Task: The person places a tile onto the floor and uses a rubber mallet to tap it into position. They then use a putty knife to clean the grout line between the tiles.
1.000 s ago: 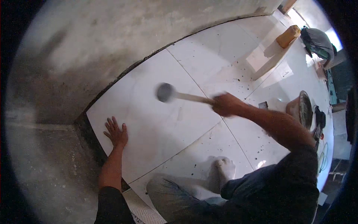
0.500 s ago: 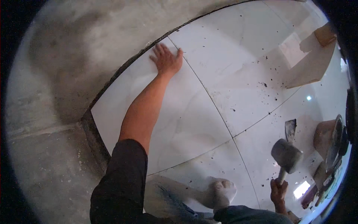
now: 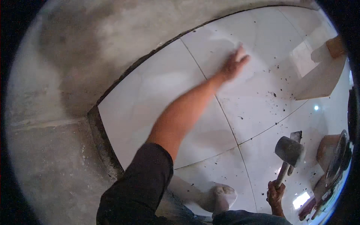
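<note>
My left hand point(image 3: 233, 65), blurred, reaches over the back white tile point(image 3: 258, 37), just right of the grout line; its fingers are apart and hold nothing. Whether it touches the surface is unclear. My right hand point(image 3: 276, 193), low on the right, grips the handle of a rubber mallet point(image 3: 288, 150), whose dark cylindrical head stands above the hand. Behind that head is a flat metal trowel point(image 3: 296, 135), partly hidden. The near-left tile point(image 3: 138, 108) lies under my left arm, beside a rough dark gap point(image 3: 99, 125) along its edges.
A grey plastered wall point(image 3: 75, 45) and bare concrete point(image 3: 45, 157) border the tiles on the left. At the right are a brown container point(image 3: 335, 47), a leaning tile piece point(image 3: 318, 82), and a bucket point(image 3: 326, 152) among dark items. My foot point(image 3: 225, 197) rests at the bottom.
My left hand went from the near-left tile's front part to its back corner, then rightward across the joint. My right hand moved from mid-tile down to the lower right, still holding the mallet. The view shifted.
</note>
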Tool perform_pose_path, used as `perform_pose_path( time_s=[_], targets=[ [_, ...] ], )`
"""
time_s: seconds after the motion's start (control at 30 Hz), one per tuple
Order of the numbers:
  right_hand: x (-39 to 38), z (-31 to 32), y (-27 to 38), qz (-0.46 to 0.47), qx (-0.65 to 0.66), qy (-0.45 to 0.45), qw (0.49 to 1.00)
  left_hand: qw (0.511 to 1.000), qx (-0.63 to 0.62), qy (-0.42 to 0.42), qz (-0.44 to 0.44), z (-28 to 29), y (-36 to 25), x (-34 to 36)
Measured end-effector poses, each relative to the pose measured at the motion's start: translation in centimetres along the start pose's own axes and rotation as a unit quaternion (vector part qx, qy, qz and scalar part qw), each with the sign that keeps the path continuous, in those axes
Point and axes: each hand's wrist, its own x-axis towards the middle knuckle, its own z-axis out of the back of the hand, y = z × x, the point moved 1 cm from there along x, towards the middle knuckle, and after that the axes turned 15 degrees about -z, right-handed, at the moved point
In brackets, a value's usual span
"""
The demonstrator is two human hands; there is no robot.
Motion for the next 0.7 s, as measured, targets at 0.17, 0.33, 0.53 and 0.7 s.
perform_pose_path(
  time_s=[0.17,0.33,0.53,0.7],
  targets=[
    [-1.6,-1.8,2.5,0.007,0.027,0.073,0.997,0.956,0.226,-0.075,-0.17,-1.7,-4.5,-8.7],
    [-1.5,-3.7,6.4,0.132,-0.142,0.022,0.981,0.837,0.53,-0.009,0.133,9.7,-1.8,-22.9],
    [-4.8,-13.1,20.6,0.372,-0.261,0.143,0.879,0.76,0.518,-0.09,0.383,16.7,-3.0,-40.0],
    [-11.2,-25.0,30.8,0.627,-0.224,0.238,0.707,0.666,0.473,-0.221,0.533,21.4,-4.9,-52.9]
  ],
)
